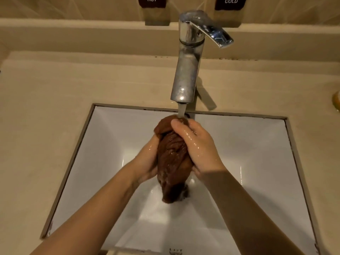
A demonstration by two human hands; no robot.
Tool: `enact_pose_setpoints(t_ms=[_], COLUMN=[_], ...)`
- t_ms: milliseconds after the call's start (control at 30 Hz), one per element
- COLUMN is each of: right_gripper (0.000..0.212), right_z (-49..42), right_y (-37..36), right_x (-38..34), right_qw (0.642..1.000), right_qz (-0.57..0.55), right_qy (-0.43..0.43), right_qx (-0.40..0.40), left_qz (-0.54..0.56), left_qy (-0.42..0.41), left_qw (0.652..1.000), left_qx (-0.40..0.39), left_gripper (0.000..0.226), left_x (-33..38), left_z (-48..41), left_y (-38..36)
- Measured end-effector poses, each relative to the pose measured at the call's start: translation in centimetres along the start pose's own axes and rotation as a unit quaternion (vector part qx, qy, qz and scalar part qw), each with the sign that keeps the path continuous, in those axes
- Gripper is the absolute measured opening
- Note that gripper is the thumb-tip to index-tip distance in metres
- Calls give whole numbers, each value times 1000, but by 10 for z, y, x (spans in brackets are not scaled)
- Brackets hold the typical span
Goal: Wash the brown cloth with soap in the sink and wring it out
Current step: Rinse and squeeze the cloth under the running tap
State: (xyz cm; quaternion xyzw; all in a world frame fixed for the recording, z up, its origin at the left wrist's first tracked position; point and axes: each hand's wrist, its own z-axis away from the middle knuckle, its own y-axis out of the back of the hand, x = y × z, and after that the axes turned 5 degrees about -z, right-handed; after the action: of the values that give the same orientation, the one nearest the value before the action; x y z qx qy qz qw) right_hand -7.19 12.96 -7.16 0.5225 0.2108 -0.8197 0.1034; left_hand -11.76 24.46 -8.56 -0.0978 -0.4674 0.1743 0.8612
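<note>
The brown cloth [172, 157] is wet and bunched into a long wad above the middle of the white sink [257, 162]. My left hand [147, 161] cups it from the left and below. My right hand [196, 144] wraps over its top and right side, fingers reaching toward the far end. Both hands are wet. Water runs from the chrome tap [185, 74] onto the far end of the cloth, and its lower end hangs down into the basin, dripping. No soap shows on the cloth.
The sink is set in a beige counter [46, 116]. The tap lever [211, 32] points right. HOT [151, 0] and COLD [231, 1] labels are on the back wall. An orange-yellow object [336, 101] sits at the right edge of the counter.
</note>
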Motion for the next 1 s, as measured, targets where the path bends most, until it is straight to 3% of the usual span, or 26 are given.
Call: enact_pose_setpoints(t_ms=[100, 133, 233, 333, 400, 433, 467, 500, 533, 567, 633, 700, 767, 867, 933, 1000], right_gripper=[12, 14, 35, 32, 23, 17, 12, 9, 11, 17, 35, 35, 33, 37, 35, 28], right_z=[-10, -11, -9, -1, 0, -1, -4, -9, -13, -18, -23, -26, -30, -40, -46, -49], right_y=[10, 14, 24, 17, 8, 4, -1, -4, -7, -10, -12, -12, -10, -8, -5, 1], right_x=[0, 4, 18, 29, 33, 34, 33, 33, 33, 34, 34, 36, 37, 33, 28, 20], right_qw=[982, 971, 945, 921, 919, 923, 928, 932, 934, 933, 932, 936, 939, 952, 958, 962], right_qz=[137, 189, 289, 329, 320, 307, 299, 301, 308, 317, 321, 305, 292, 239, 223, 222], right_qy=[99, 123, 153, 206, 229, 229, 219, 195, 168, 144, 114, 99, 84, 41, 4, -19], right_qx=[79, 82, 7, -44, -21, 0, 26, 50, 70, 88, 125, 147, 159, 186, 179, 155], left_qz=[47, 55, 78, 60, -22, -113, -251, -389, -457, -470, -340, -187, -160, -248, -279, -304], left_qy=[30, 39, 51, 48, 37, 11, -29, -62, -91, -111, -113, -78, -68, -106, -115, -96], left_qw=[998, 998, 995, 988, 975, 964, 936, 886, 849, 841, 901, 954, 961, 939, 943, 947], left_qx=[-7, 2, 39, 135, 217, 240, 246, 245, 248, 246, 245, 222, 215, 213, 143, 28], left_gripper=[44, 46, 53, 60, 57, 51, 41, 31, 25, 24, 21, 24, 32, 52, 52, 33], left_x=[-7, -9, -9, -11, -11, -12, -14, -15, -17, -19, -21, -23, -23, -19, -11, -6], left_z=[-3, -3, -3, -6, -8, -10, -12, -12, -13, -14, -10, -5, -3, -6, -7, -8], left_y=[1, 4, 8, -2, -12, -15, -15, -16, -16, -18, -21, -23, -22, -18, -13, -3])
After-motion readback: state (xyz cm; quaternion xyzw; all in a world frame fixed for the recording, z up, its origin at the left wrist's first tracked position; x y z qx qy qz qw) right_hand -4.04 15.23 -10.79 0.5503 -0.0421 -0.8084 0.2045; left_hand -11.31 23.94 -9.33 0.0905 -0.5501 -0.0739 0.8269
